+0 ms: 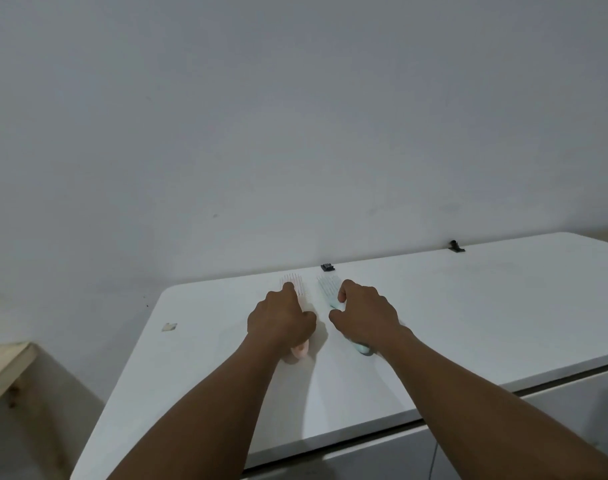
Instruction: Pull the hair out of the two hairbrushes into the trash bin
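Two hairbrushes lie side by side, bristles up, on the white top of a chest. My left hand is closed over the handle of the pink hairbrush; its head pokes out past the fingers and its handle end shows under the wrist. The pale green hairbrush has my right hand closed over its handle, with the handle end showing below the wrist. I cannot make out any hair in the bristles. No trash bin is in view.
A grey wall rises right behind the top. Two small black hinges sit on the back edge. A scrap of tape lies near the left edge. A wooden shelf juts out at lower left.
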`<action>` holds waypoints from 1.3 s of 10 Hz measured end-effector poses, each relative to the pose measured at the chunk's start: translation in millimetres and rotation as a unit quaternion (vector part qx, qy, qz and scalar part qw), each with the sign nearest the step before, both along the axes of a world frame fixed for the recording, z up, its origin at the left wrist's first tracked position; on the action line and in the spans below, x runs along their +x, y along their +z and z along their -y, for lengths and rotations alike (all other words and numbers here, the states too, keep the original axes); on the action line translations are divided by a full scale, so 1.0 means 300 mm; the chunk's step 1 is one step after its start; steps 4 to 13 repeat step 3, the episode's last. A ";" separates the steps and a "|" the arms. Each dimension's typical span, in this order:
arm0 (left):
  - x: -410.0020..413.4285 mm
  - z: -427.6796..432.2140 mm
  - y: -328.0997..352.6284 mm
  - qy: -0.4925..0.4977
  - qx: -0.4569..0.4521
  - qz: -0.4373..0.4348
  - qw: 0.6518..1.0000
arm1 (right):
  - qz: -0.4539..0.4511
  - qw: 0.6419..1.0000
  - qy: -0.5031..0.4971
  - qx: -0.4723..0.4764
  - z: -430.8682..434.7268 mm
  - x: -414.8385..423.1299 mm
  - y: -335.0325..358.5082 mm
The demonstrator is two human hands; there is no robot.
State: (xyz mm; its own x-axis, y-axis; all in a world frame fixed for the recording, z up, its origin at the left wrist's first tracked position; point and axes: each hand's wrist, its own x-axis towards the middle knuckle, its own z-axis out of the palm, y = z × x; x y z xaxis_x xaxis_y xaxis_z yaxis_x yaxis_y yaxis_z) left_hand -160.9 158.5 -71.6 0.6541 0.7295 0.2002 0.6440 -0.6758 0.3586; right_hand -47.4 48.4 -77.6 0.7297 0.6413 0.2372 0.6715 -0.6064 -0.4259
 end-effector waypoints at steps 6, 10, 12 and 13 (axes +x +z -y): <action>0.006 0.005 0.148 0.026 0.111 0.013 0.993 | -0.007 1.000 -0.001 -0.003 0.061 0.042 0.184; 0.006 0.005 0.148 0.026 0.111 0.013 0.993 | -0.007 1.000 -0.001 -0.003 0.061 0.042 0.184; 0.006 0.005 0.148 0.026 0.111 0.013 0.993 | -0.007 1.000 -0.001 -0.003 0.061 0.042 0.184; 0.006 0.005 0.148 0.026 0.111 0.013 0.993 | -0.007 1.000 -0.001 -0.003 0.061 0.042 0.184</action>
